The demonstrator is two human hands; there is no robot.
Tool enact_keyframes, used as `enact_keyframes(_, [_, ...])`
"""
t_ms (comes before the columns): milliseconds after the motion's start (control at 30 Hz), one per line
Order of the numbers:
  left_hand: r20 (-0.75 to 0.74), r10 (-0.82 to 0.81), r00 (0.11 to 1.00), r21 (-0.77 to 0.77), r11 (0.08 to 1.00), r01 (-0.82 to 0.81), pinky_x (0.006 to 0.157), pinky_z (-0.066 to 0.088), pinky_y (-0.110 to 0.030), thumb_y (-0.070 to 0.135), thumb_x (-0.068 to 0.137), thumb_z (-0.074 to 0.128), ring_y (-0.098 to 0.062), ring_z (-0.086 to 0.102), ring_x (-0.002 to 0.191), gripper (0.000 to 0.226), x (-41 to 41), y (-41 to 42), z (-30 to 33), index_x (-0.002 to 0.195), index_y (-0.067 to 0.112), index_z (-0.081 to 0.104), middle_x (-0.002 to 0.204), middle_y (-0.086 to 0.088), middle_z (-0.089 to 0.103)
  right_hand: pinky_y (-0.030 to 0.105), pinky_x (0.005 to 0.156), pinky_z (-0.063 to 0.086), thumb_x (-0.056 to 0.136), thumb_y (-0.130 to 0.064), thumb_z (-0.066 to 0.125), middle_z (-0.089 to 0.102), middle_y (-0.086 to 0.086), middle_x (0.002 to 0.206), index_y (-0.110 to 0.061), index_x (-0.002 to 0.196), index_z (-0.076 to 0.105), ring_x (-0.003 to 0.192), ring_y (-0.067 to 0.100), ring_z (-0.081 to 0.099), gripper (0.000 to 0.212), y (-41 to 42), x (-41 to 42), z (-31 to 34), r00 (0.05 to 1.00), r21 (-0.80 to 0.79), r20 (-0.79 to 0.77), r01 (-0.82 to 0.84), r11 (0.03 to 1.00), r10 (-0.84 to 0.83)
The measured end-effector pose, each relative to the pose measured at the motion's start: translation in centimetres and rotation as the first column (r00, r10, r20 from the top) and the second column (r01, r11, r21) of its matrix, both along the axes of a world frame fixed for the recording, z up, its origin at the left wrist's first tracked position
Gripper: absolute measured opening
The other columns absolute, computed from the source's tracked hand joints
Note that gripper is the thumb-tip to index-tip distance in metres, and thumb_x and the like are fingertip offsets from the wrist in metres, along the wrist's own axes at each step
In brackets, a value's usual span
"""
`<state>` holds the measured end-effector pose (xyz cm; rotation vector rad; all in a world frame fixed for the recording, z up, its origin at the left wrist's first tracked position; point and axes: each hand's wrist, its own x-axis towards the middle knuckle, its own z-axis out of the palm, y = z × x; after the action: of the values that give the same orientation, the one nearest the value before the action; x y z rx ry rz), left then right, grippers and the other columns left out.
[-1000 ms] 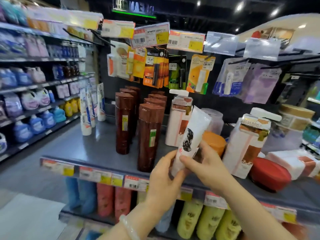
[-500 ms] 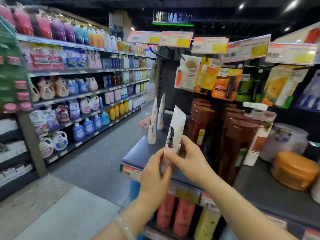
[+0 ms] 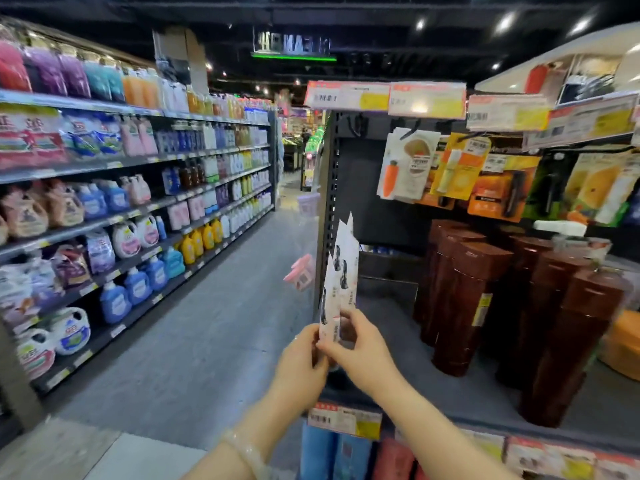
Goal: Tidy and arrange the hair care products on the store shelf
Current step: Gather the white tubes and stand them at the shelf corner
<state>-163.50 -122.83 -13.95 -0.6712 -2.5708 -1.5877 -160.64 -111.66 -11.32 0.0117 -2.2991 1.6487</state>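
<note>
A white hair-product tube (image 3: 348, 271) with a black hair graphic stands upright at the left end of the grey shelf (image 3: 391, 327), in line with other white tubes behind it. My right hand (image 3: 360, 351) pinches its lower end. My left hand (image 3: 304, 365) grips the bottom of a white tube (image 3: 328, 306) just left of it. Tall dark-brown bottles (image 3: 464, 299) stand in rows to the right of the tubes.
An orange jar (image 3: 623, 348) sits at the far right of the shelf. Carded packets (image 3: 460, 168) hang above it. Coloured bottles (image 3: 346, 452) fill the shelf below. An aisle (image 3: 194, 341) with detergent shelves (image 3: 114, 230) runs on the left.
My view has swung left toward the shelf's left end. Both hands carried the white tube leftward to the other white tubes standing there.
</note>
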Motion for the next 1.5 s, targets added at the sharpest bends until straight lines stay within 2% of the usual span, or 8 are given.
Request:
enact_keyframes(167, [0.043,-0.081,0.996,0.052,0.996,0.079,0.087,0.053,-0.038,0.02,0.084,0.061,-0.009,0.063,0.095,0.031,-0.4,-0.1,-0.5,0.096,0.046,0.051,0.102,0.008,0.066,0.013,0.077,0.05,0.075,0.019,0.049,0.066,0.006,0.106,-0.019,0.102,0.057,0.098,0.01,0.063,0.048,3.2,0.2,-0.5,0.997,0.037,0.064,0.05,0.998,-0.052])
enact_keyframes(267, [0.052,-0.083,0.995,0.07,0.994,0.079,0.088,0.053,-0.037,0.026,0.084,0.061,-0.006,0.062,0.096,0.03,-0.6,0.1,-0.8,0.093,0.051,0.048,0.104,0.01,0.065,0.028,0.089,0.049,0.081,0.007,0.058,0.063,0.008,0.107,-0.011,0.107,0.06,0.101,0.02,0.06,0.032,4.9,-1.3,-1.1,0.968,0.173,0.058,0.231,0.957,-0.244])
enact_keyframes(367, [0.068,-0.097,0.993,0.098,0.991,0.09,0.089,0.053,-0.037,0.028,0.082,0.063,-0.005,0.062,0.097,0.032,-0.6,0.1,-0.6,0.096,0.053,0.048,0.106,0.011,0.065,0.033,0.097,0.046,0.079,-0.012,0.071,0.055,-0.001,0.112,-0.009,0.124,0.051,0.106,0.015,0.055,0.049,4.8,-3.3,-1.0,0.963,0.239,0.091,0.225,0.945,-0.252])
enact_keyframes(467, [0.079,-0.102,0.992,0.122,0.988,0.092,0.09,0.053,-0.034,0.024,0.082,0.065,-0.004,0.062,0.097,0.037,-0.5,0.2,-0.3,0.092,0.055,0.047,0.106,0.013,0.064,0.027,0.091,0.046,0.076,-0.013,0.074,0.052,-0.001,0.116,-0.009,0.131,0.043,0.107,0.015,0.055,0.063,4.5,-4.8,-0.8,0.971,0.155,0.115,0.189,0.97,-0.208])
enact_keyframes(567, [0.073,-0.103,0.992,0.15,0.985,0.091,0.089,0.052,-0.026,0.022,0.08,0.067,0.0,0.061,0.096,0.039,-0.7,0.0,-0.2,0.09,0.054,0.047,0.102,0.018,0.063,0.014,0.073,0.046,0.077,-0.006,0.07,0.06,0.003,0.112,-0.007,0.124,0.048,0.088,0.002,0.057,0.051,4.2,-5.5,-1.2,0.979,0.143,0.101,0.161,0.976,-0.176])
enact_keyframes(700, [0.089,-0.112,0.99,0.192,0.977,0.093,0.088,0.052,-0.021,0.02,0.077,0.071,0.003,0.061,0.095,0.041,-0.9,-0.2,-0.4,0.089,0.052,0.049,0.097,0.023,0.063,0.011,0.071,0.043,0.078,-0.006,0.069,0.061,-0.005,0.098,-0.01,0.12,0.052,0.084,-0.003,0.055,0.045,4.3,-5.8,-1.6,0.978,0.178,0.062,0.185,0.967,-0.198])
enact_keyframes(1033, [0.113,-0.142,0.983,0.213,0.97,0.116,0.071,0.047,-0.004,0.02,0.078,0.071,0.012,0.057,0.088,0.039,-1.7,-0.3,-0.3,0.102,0.041,0.049,0.094,0.028,0.057,0.027,0.077,0.045,0.08,-0.017,0.069,0.064,-0.002,0.104,-0.017,0.118,0.056,0.093,0.012,0.059,0.04,3.8,-7.3,-2.3,0.961,0.282,0.088,0.229,0.932,-0.263])
enact_keyframes(1500, [0.131,-0.13,0.983,0.199,0.975,0.103,0.09,0.052,-0.024,0.019,0.077,0.071,-0.005,0.061,0.101,0.042,-2.2,0.1,-0.6,0.109,0.037,0.051,0.116,0.012,0.063,0.031,0.082,0.052,0.077,-0.013,0.071,0.068,0.001,0.107,-0.015,0.116,0.06,0.099,0.017,0.063,0.04,4.0,-7.4,-2.4,0.963,0.262,0.068,0.237,0.936,-0.262])
